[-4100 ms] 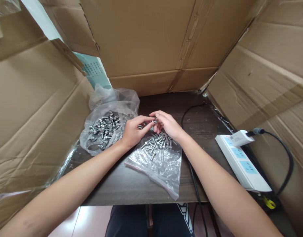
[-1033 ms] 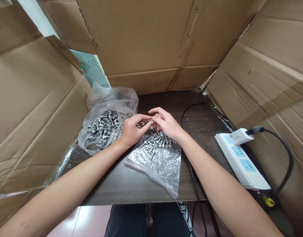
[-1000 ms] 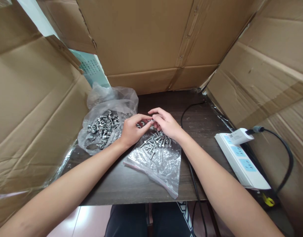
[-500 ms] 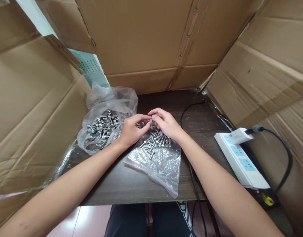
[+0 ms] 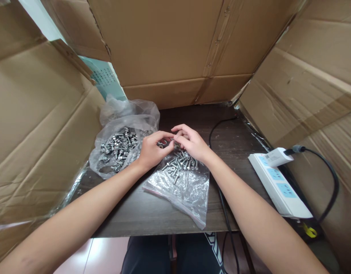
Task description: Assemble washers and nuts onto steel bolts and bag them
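My left hand and my right hand meet at their fingertips above a pile of silver bolts. Both are closed in a pinch around something small that the fingers mostly hide; I cannot make out its kind. The bolts, with some washers and nuts among them, lie on a flat clear zip bag. Left of my left hand, an open plastic bag holds many bolts with nuts and washers fitted.
Cardboard walls enclose the dark wooden table at the back and sides. A white power strip with a plugged-in adapter lies on the right. A black cable runs past my right forearm and over the front edge.
My fingers have shifted slightly at the pinch, and the small metal bit that showed between them is now more hidden. The bags and bolts stay where they were.
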`<state>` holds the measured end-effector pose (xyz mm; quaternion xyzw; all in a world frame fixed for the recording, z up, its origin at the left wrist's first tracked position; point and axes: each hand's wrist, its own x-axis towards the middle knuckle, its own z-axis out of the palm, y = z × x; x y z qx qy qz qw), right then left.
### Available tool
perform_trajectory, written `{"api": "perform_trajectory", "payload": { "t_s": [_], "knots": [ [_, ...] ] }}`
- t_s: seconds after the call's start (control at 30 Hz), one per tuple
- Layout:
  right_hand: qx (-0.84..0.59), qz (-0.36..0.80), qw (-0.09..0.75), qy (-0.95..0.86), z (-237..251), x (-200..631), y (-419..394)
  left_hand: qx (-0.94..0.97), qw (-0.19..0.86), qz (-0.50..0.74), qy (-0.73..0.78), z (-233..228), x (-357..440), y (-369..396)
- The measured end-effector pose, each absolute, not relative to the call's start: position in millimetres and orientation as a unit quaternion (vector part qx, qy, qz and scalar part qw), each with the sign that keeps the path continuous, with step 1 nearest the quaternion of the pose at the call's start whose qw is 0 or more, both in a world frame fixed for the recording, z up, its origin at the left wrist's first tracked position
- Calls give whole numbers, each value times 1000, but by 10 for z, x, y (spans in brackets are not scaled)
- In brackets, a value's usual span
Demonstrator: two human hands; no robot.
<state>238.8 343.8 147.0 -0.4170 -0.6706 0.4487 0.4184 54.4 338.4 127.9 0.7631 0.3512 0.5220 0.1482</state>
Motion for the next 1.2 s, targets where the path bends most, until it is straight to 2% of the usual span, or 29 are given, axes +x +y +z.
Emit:
{"api": "perform_trajectory", "payload": {
  "t_s": [1.2],
  "knots": [
    [-404, 471, 408, -669, 1458, 2394, 3456, 771, 147, 512, 347, 1277, 552, 3376]
  ]
}}
